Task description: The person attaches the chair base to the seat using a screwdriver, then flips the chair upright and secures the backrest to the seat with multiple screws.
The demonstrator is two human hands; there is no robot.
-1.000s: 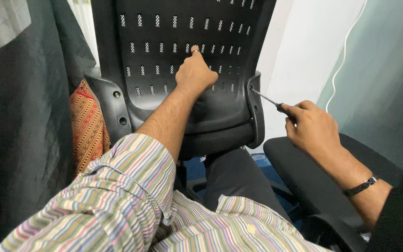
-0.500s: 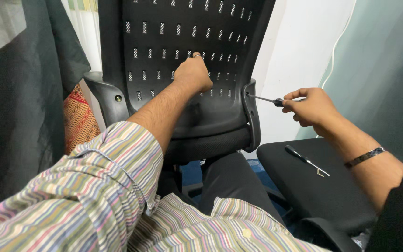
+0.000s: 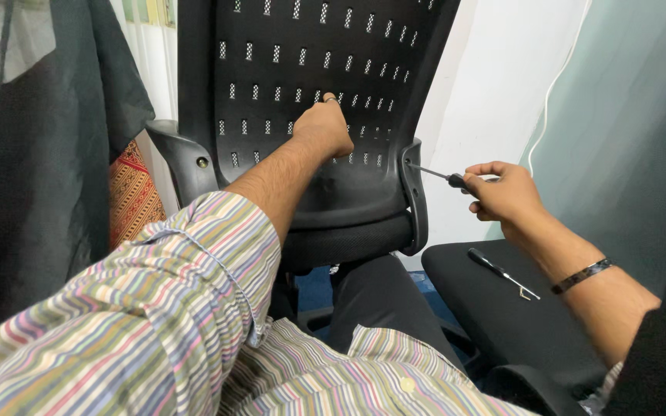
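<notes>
Left hand (image 3: pixel 324 127) is pressed closed against the perforated black chair back (image 3: pixel 310 54), fingers curled into its slots, at about 12 o'clock from my striped sleeve (image 3: pixel 171 308). Right hand (image 3: pixel 502 192), at 3 o'clock of the left, is closed around a screwdriver (image 3: pixel 435 176) whose tip meets the chair's side bracket (image 3: pixel 412 192). Second screwdriver (image 3: pixel 501 273) lies on the black seat (image 3: pixel 518 316) at 6 o'clock of my right hand.

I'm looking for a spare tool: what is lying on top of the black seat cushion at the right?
A slim black-handled tool with a metal shaft lies on the black seat cushion; the forearm covers the cushion's far side.
</notes>
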